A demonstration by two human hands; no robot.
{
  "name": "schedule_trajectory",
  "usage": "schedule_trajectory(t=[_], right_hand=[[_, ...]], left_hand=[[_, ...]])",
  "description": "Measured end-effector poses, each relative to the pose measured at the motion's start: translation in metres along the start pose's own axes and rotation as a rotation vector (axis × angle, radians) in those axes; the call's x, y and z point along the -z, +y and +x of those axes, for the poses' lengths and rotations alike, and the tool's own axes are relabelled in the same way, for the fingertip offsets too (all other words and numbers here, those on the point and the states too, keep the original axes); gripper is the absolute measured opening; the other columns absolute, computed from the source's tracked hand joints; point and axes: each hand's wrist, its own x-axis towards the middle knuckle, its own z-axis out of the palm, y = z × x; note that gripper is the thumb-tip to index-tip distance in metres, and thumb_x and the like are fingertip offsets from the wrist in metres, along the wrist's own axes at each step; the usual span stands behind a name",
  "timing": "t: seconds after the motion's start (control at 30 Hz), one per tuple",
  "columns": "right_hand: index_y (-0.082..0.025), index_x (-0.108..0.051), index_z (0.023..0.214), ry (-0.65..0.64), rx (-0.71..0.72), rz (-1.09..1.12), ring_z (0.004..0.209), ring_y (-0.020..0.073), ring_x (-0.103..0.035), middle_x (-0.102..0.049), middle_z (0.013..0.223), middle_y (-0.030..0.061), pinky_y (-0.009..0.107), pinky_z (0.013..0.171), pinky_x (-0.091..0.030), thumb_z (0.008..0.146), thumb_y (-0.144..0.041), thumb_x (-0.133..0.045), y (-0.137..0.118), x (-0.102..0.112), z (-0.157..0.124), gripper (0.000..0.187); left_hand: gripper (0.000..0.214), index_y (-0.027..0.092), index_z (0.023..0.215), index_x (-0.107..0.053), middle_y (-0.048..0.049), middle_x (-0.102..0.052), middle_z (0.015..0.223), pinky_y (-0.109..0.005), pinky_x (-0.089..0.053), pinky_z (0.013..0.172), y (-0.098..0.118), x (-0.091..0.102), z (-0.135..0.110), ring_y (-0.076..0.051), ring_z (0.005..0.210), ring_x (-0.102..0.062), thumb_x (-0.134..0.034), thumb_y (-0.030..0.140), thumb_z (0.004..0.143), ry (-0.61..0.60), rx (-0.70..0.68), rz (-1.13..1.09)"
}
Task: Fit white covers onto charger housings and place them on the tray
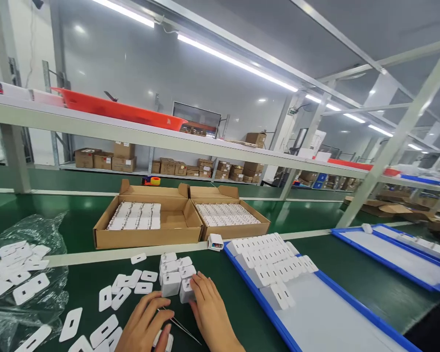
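My left hand [144, 322] is closed, its fingers curled over the rear end of thin metal tweezers [183, 328], whose points face down and right. White pieces [168, 343] show partly under its thumb. My right hand [213, 313] has its thumb and fingers around a white block [186, 292], the near right one in a small cluster. Other white blocks [170, 283] stand beside and behind it, some with small metal parts on top. Flat white plates with slots [143, 287] lie scattered left of the cluster.
Blue-rimmed tray [256, 305] at right carries rows of white slotted blocks [266, 264]. Two cardboard boxes [146, 238] with white pieces stand behind. A clear plastic bag [55, 288] with white plates lies left. One white block [215, 241] sits alone near the tray. A shelf [205, 145] crosses above.
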Motion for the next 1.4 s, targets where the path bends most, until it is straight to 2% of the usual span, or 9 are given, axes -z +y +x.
schedule_trajectory(t=[0.1, 0.27, 0.47, 0.67, 0.8, 0.93, 1.1, 1.27, 1.4], right_hand=[[-0.018, -0.061, 0.084, 0.030, -0.091, 0.162, 0.099, 0.0312, -0.053, -0.058, 0.098, 0.0114, 0.055, 0.093, -0.041, 0.074, -0.017, -0.060, 0.001, 0.001, 0.004, 0.010], [-0.020, -0.049, 0.085, -0.136, -0.333, 0.580, 0.062, 0.0162, -0.052, -0.049, 0.075, 0.0020, 0.030, 0.055, -0.050, 0.081, -0.058, -0.052, -0.026, 0.000, 0.007, 0.038], [-0.017, -0.050, 0.077, -0.332, -0.541, 0.965, 0.056, 0.0091, -0.046, -0.047, 0.068, -0.0010, 0.020, 0.053, -0.042, 0.079, -0.062, -0.059, -0.066, -0.020, 0.005, 0.046], [-0.016, -0.061, 0.081, -0.310, -0.101, 0.257, 0.080, 0.0202, -0.052, -0.056, 0.084, 0.0051, 0.029, 0.071, -0.046, 0.080, -0.028, -0.060, -0.033, -0.052, -0.013, 0.011], [-0.017, -0.060, 0.093, -0.192, 0.300, -0.417, 0.086, 0.0258, -0.053, -0.060, 0.096, 0.0091, 0.033, 0.069, -0.048, 0.069, 0.001, -0.056, -0.005, -0.075, -0.026, 0.031], [-0.018, -0.058, 0.083, -0.163, 0.420, -0.552, 0.077, 0.0261, -0.053, -0.060, 0.084, 0.0081, 0.033, 0.063, -0.047, 0.068, 0.004, -0.052, 0.005, -0.084, -0.024, 0.027], [-0.019, -0.058, 0.075, -0.181, 0.192, -0.118, 0.070, 0.0203, -0.051, -0.056, 0.077, 0.0059, 0.029, 0.063, -0.041, 0.076, -0.005, -0.045, -0.005, -0.072, -0.012, 0.019], [-0.020, -0.048, 0.068, -0.369, -0.297, 0.589, 0.047, 0.0124, -0.037, -0.039, 0.054, -0.0028, 0.022, 0.045, -0.030, 0.080, -0.044, -0.041, -0.026, -0.041, 0.022, 0.028], [-0.020, -0.051, 0.058, -0.396, -0.258, 0.482, 0.050, 0.0129, -0.039, -0.041, 0.053, -0.0012, 0.024, 0.047, -0.032, 0.075, -0.063, -0.052, -0.032, -0.024, 0.042, 0.046]], left_hand=[[0.023, 0.025, 0.106, -0.061, -0.0072, -0.066, 0.112, -0.036, -0.058, 0.087, -0.002, 0.001, 0.000, -0.025, 0.109, -0.063, -0.048, 0.016, 0.089, -0.004, 0.130, -0.087], [0.073, 0.023, 0.138, -0.035, -0.0142, -0.043, 0.141, -0.043, -0.049, 0.100, 0.017, -0.006, -0.004, -0.030, 0.127, -0.049, -0.060, 0.011, 0.071, 0.029, 0.284, -0.412], [0.044, 0.026, 0.118, -0.047, -0.0096, -0.051, 0.122, -0.043, -0.049, 0.094, 0.020, -0.001, -0.004, -0.029, 0.117, -0.052, -0.058, 0.023, 0.076, 0.250, 0.445, -0.477], [0.042, 0.026, 0.114, -0.046, -0.0070, -0.051, 0.117, -0.042, -0.044, 0.095, 0.013, 0.011, 0.003, -0.027, 0.114, -0.053, -0.055, 0.023, 0.073, 0.270, 0.542, -0.504], [0.044, 0.025, 0.119, -0.046, -0.0076, -0.053, 0.124, -0.041, -0.042, 0.098, 0.015, 0.021, 0.010, -0.026, 0.116, -0.053, -0.049, 0.026, 0.075, 0.162, 0.665, -0.569], [0.050, 0.022, 0.124, -0.038, -0.0099, -0.052, 0.124, -0.040, -0.042, 0.098, 0.016, 0.025, 0.013, -0.025, 0.116, -0.052, -0.044, 0.029, 0.075, 0.165, 0.705, -0.663], [0.042, 0.024, 0.109, -0.037, -0.0032, -0.052, 0.093, -0.029, -0.051, 0.070, 0.013, 0.027, 0.013, -0.020, 0.086, -0.058, -0.045, 0.017, 0.069, 0.052, 0.669, -0.671], [0.043, 0.021, 0.100, -0.043, -0.0045, -0.049, 0.096, -0.036, -0.049, 0.081, 0.007, 0.025, 0.021, -0.021, 0.089, -0.053, -0.046, 0.003, 0.061, -0.069, 0.540, -0.441], [0.043, 0.013, 0.108, -0.050, -0.0147, -0.052, 0.107, -0.048, -0.044, 0.091, 0.000, 0.020, 0.031, -0.030, 0.104, -0.049, -0.052, 0.000, 0.066, -0.202, 0.491, -0.347]])
